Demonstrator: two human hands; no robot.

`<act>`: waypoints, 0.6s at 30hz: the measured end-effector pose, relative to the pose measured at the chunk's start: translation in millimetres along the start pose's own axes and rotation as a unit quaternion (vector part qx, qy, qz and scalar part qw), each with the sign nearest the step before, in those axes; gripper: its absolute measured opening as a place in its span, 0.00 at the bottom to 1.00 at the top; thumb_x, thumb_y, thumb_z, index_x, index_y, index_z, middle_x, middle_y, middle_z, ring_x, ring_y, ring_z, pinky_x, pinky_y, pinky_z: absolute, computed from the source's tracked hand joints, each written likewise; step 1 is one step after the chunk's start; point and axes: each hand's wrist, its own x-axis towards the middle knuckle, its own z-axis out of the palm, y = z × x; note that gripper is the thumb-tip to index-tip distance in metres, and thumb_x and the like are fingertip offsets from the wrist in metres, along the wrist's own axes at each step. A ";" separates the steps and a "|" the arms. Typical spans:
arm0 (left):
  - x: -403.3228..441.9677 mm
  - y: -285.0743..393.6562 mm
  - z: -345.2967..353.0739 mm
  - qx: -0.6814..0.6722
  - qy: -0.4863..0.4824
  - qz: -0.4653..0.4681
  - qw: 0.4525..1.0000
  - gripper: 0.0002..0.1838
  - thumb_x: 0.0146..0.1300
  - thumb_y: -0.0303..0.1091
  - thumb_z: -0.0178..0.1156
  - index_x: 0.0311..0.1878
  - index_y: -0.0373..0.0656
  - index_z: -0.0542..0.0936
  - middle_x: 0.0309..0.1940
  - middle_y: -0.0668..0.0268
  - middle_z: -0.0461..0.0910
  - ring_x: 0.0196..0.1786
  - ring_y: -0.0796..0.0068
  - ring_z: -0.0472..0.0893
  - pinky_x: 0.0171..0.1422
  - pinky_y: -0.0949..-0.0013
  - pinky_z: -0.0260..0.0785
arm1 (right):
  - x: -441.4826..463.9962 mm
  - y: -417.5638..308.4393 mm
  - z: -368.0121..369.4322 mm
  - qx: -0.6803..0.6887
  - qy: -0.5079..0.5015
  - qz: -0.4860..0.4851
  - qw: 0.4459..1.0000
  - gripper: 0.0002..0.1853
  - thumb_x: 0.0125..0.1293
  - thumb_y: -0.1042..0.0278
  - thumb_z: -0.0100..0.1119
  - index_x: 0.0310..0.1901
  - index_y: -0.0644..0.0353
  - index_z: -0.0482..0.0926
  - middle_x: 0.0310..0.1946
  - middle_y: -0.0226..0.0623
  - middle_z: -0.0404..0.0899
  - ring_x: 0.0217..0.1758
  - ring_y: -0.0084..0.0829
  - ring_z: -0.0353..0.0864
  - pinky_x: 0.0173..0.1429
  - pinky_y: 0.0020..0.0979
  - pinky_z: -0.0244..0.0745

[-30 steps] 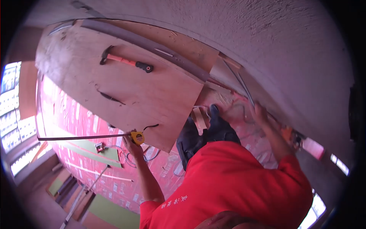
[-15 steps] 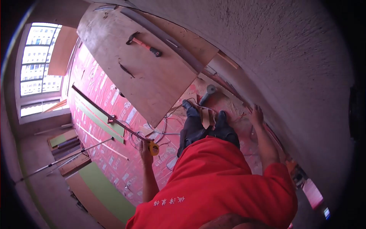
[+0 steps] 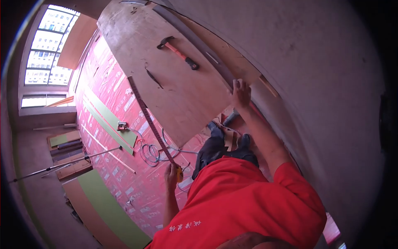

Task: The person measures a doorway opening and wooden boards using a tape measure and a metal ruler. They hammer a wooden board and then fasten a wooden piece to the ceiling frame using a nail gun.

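My left hand (image 3: 171, 177) is closed around a yellow tape measure (image 3: 179, 174). Its long blade (image 3: 151, 122) reaches forward and to the left, past the left edge of a large plywood sheet (image 3: 182, 99). At the sheet's right corner, my right hand (image 3: 241, 94) has its fingers curled over the near end of a long dark strip (image 3: 199, 43) along the sheet's right edge. A claw hammer (image 3: 178, 52) with an orange and black handle lies on the plywood. To its left is a thin dark tool (image 3: 154, 77), too small to name.
Below the plywood's near edge, an angle grinder (image 3: 230, 118) is partly hidden by my right arm. Hoses or cables (image 3: 149, 154) coil on the pink floor beside a small machine (image 3: 122, 125) and green strips (image 3: 110, 116). A rough wall (image 3: 315, 83) rises on the right.
My right hand has moved forward from beside the wall to the plywood's corner. The tape measure's blade has swung right, towards the plywood. The view has shifted.
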 end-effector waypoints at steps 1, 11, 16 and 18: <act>5.3 0.6 -4.7 0.027 -0.004 -0.014 1.000 0.16 0.72 0.42 0.47 0.35 0.41 0.75 0.26 0.67 0.77 0.27 0.79 0.76 0.30 0.74 0.68 | 11.8 -7.4 -5.6 -0.036 0.010 -0.013 0.999 0.28 0.49 0.53 0.68 0.50 0.55 0.72 0.50 0.40 0.70 0.54 0.44 0.69 0.56 0.44 0.68; 88.7 8.4 -35.9 0.198 -0.036 -0.029 0.979 0.17 0.70 0.44 0.49 0.36 0.41 0.79 0.26 0.65 0.79 0.30 0.76 0.78 0.35 0.70 0.68 | 73.2 17.6 49.2 -0.048 0.059 -0.059 0.995 0.24 0.52 0.60 0.64 0.54 0.46 0.76 0.55 0.44 0.69 0.57 0.47 0.69 0.60 0.47 0.67; 121.9 49.4 -43.7 0.244 -0.082 -0.030 0.966 0.16 0.70 0.43 0.49 0.34 0.41 0.78 0.24 0.64 0.78 0.28 0.73 0.78 0.33 0.67 0.68 | 96.8 51.9 34.5 -0.044 0.085 -0.103 0.990 0.17 0.55 0.62 0.64 0.47 0.50 0.78 0.46 0.36 0.72 0.50 0.41 0.71 0.56 0.41 0.68; 125.1 65.4 -43.3 0.298 -0.071 0.038 0.951 0.16 0.69 0.42 0.49 0.34 0.40 0.78 0.23 0.64 0.77 0.27 0.73 0.77 0.32 0.67 0.67 | 98.6 57.4 41.6 -0.036 0.108 -0.114 0.987 0.16 0.57 0.62 0.63 0.48 0.51 0.78 0.42 0.34 0.72 0.45 0.39 0.71 0.53 0.40 0.69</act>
